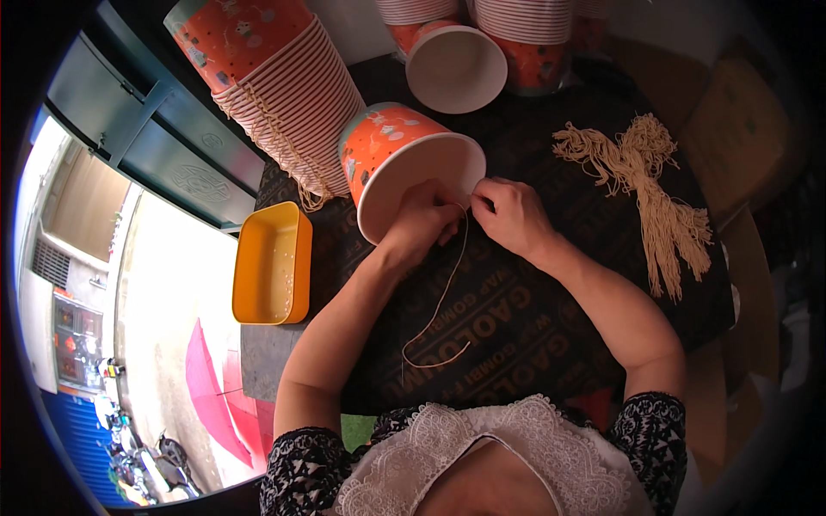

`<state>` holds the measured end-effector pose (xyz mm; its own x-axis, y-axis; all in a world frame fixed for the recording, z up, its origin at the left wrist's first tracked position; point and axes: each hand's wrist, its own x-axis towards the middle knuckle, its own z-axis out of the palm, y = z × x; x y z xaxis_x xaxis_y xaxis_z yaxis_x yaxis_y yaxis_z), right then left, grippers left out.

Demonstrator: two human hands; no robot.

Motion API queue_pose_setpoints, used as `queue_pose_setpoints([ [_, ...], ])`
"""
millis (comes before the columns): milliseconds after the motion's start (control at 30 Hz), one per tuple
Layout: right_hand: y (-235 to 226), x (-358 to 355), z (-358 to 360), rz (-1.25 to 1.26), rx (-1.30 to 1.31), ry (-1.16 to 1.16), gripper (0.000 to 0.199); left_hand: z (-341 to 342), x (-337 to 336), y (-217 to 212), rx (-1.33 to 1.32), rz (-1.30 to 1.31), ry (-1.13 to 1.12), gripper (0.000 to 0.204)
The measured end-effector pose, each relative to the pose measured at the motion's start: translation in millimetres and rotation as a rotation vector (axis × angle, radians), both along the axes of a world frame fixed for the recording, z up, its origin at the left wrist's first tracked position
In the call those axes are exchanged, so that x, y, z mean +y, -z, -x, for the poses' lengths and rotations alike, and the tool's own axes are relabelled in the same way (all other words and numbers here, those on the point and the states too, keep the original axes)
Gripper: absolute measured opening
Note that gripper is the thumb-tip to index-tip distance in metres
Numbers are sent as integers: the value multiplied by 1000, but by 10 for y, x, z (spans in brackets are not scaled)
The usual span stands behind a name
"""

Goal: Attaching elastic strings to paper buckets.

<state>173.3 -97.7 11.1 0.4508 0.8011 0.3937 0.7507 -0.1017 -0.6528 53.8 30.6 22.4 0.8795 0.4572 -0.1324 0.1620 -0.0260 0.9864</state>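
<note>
An orange patterned paper bucket [404, 138] lies tipped on its side, its white mouth facing me. My left hand [423, 219] reaches into the mouth near the right side of the rim, fingers curled, with a thin beige string [443, 301] at its fingertips. Close beside it, my right hand [512, 215] pinches at the edge of the rim where the string's upper end meets the bucket. What exactly lies between the fingertips is partly hidden. From there the string hangs down and curls loosely on the dark tabletop.
A tall nested stack of paper buckets [292, 103] leans at the left, with strings draped along it. A yellow tray [243, 271] holds small white bits. A bundle of beige strings [650, 181] lies right. More bucket stacks [525, 26] and a tipped bucket [456, 69] stand behind.
</note>
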Motion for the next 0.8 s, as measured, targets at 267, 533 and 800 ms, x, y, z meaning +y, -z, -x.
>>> queue_pose_setpoints([
  [267, 169, 66, -4, -231, 89, -64, 9, 32, -66, -13, 9, -157, -33, 6],
  [533, 174, 65, 0, -159, 56, -16, 8, 18, -158, 154, -267, -847, -33, 17],
  [800, 231, 73, 11, -164, 23, 3, 6, 11, -174, 166, -275, -1028, -18, 24],
])
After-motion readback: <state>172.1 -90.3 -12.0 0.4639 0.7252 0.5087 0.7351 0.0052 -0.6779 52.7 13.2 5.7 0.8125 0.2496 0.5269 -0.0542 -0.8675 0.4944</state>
